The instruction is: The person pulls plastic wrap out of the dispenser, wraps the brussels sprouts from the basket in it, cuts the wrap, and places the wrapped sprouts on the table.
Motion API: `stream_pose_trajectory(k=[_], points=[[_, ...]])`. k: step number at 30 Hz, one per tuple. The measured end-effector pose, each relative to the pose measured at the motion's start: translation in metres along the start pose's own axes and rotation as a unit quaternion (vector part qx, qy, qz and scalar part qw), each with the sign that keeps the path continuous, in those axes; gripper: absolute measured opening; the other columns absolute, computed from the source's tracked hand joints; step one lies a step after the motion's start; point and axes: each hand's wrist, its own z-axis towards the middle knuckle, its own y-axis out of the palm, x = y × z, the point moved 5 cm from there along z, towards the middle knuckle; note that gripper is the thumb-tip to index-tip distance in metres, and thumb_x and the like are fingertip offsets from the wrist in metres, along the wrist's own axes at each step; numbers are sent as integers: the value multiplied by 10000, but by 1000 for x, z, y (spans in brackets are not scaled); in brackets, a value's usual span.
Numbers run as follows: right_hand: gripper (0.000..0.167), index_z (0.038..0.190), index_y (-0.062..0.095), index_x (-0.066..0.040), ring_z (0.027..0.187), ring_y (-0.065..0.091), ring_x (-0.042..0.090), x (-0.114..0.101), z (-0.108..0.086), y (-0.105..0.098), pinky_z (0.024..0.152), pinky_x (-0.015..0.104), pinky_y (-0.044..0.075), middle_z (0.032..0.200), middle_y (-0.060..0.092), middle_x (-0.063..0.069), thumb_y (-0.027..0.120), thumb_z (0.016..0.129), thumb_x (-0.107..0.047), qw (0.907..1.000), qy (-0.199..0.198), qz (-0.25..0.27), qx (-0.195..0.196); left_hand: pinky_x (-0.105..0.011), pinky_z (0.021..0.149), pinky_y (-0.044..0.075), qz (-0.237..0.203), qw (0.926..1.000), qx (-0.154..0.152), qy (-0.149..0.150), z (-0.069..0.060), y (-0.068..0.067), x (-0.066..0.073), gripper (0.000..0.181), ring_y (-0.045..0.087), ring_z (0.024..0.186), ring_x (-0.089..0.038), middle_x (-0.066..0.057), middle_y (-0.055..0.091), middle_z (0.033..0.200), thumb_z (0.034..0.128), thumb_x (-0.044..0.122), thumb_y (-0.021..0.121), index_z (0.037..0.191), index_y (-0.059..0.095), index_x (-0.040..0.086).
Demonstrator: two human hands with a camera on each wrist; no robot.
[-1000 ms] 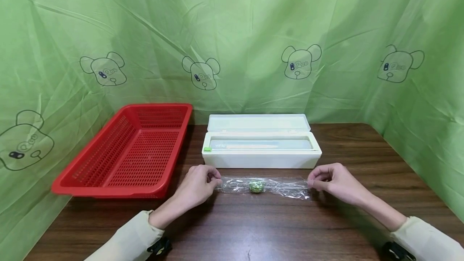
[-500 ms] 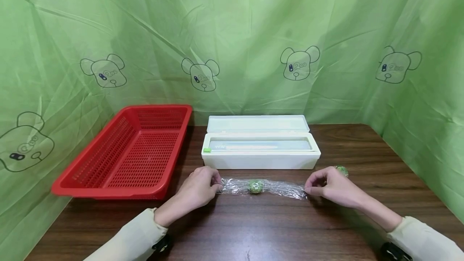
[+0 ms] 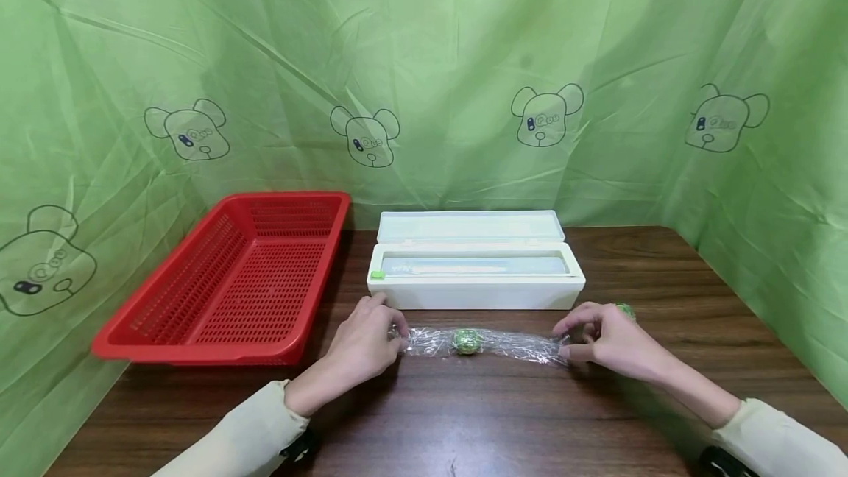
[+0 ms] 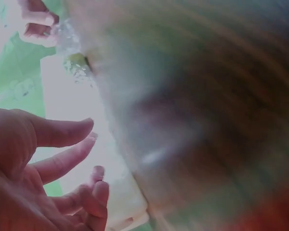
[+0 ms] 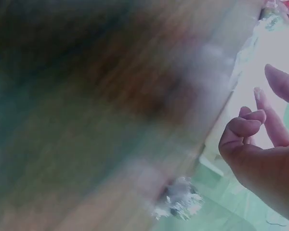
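Observation:
A small round green thing (image 3: 467, 341) lies inside a narrow strip of clear plastic film (image 3: 520, 345) on the table. At the strip's left end is my left hand (image 3: 366, 341), thumb and forefinger a little apart. In the left wrist view, no film shows between those fingertips. My right hand (image 3: 612, 341) is at the other end, its thumb and forefinger parted beside the film. In the right wrist view the same gap shows, with the other fingers loosely bent. Partly hidden behind the right hand is another green thing (image 3: 625, 311); the right wrist view shows a shiny, film-wrapped lump (image 5: 183, 199).
A long white box (image 3: 477, 293) with its lid raised stands just beyond the film. To the left is a red perforated plastic basket (image 3: 318, 293). Green cloth (image 3: 450, 35) hangs behind the brown wooden table (image 3: 450, 418).
The film has drawn into a narrower strip around the green thing. Both hands' fingers have spread from a pinch at its ends. A second green thing has come into view behind the right hand.

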Motion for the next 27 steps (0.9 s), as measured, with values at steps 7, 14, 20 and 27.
stream_pose_trajectory(k=[7, 14, 20, 27], points=[[256, 1071, 806, -113, 653, 500, 91, -39, 7, 2, 576, 261, 435, 794, 613, -52, 885, 851, -218, 9978, -557, -369, 35, -454, 849, 469, -401, 9982, -36, 441, 1, -8, 21, 275, 560, 1035, -279, -26, 618, 1018, 795, 88, 896, 1059, 820, 101], [190, 1038, 806, -32, 665, 642, 123, -76, 43, 40, 589, 277, 545, 834, 742, -39, 857, 857, -62, 9952, -802, -87, -552, -365, 806, 574, -915, 9917, -447, 785, 22, 9, 44, 264, 673, 911, -209, -95, 724, 1003, 844, 18, 846, 1098, 782, -14], [177, 986, 813, -20, 694, 678, 134, -75, 61, 62, 619, 282, 571, 877, 778, 19, 860, 818, 10, 9959, -602, -2, -682, -267, 676, 537, -917, 9897, -914, 609, 35, 26, 47, 160, 625, 729, -86, 10, 713, 787, 817, 14, 881, 952, 797, 33], [143, 872, 801, -14, 704, 704, 169, -69, 61, 78, 636, 273, 581, 781, 761, 44, 830, 793, 101, 9948, -655, 208, -748, -228, 621, 525, -880, 9874, -1154, 632, 38, 36, 50, 122, 608, 636, -24, 66, 706, 703, 843, 20, 862, 781, 796, 102]])
